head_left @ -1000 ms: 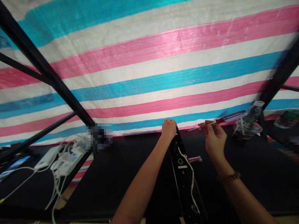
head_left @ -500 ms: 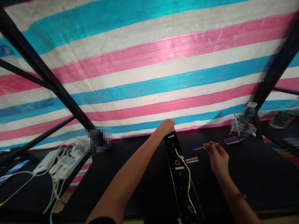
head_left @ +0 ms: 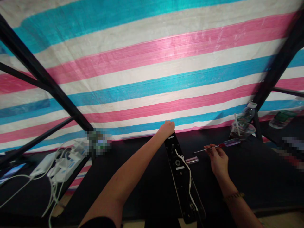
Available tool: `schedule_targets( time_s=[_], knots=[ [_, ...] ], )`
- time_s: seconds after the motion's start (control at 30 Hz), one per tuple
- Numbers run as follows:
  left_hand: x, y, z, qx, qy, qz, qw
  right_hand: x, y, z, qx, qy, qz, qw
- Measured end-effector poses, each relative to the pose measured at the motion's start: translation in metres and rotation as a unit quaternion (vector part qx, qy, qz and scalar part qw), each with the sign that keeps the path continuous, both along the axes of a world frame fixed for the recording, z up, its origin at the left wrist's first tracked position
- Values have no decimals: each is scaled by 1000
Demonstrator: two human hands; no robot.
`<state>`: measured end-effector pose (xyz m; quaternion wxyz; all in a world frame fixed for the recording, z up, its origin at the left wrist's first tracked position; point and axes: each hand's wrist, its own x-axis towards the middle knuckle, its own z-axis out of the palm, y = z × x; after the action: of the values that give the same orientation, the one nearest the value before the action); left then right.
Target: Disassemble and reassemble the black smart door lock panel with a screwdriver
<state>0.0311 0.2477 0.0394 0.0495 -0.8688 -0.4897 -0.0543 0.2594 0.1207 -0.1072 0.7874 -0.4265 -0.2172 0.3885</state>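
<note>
A long black panel-like device (head_left: 181, 183) stands out on the black table, its near end toward me, with a white cable (head_left: 190, 177) running along it. My left hand (head_left: 168, 128) is closed around its far end. To the right, my right hand (head_left: 218, 156) pinches the shaft of a screwdriver (head_left: 231, 143) between thumb and fingers. The screwdriver's red and clear handle points right, its thin tip left. Between the device and my right hand lies a small pinkish clear packet or case (head_left: 192, 160), close against the device's right edge.
A plastic bottle (head_left: 250, 111) and a clear bowl (head_left: 244, 130) stand at the back right, with another bottle (head_left: 282, 119) beyond the black frame post. White power strip (head_left: 65, 169) and tangled cables lie at left. A striped tarp (head_left: 152, 76) hangs behind.
The view has shifted slightly, so most things appear a little further left. Both hands keep their holds, and the device's near end now shows more fully.
</note>
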Motion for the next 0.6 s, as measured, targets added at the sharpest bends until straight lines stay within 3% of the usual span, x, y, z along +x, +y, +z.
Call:
schedule_targets(
  time_s=[0.27, 0.6],
  knots=[
    [-21, 1, 2, -10, -92, -10, 996, 1, 1, -3, 7, 10, 1, 1000],
    [-31, -3, -16, 6, -290, 32, 957, 1, -1, 0, 6, 9, 2, 1000]
  ],
)
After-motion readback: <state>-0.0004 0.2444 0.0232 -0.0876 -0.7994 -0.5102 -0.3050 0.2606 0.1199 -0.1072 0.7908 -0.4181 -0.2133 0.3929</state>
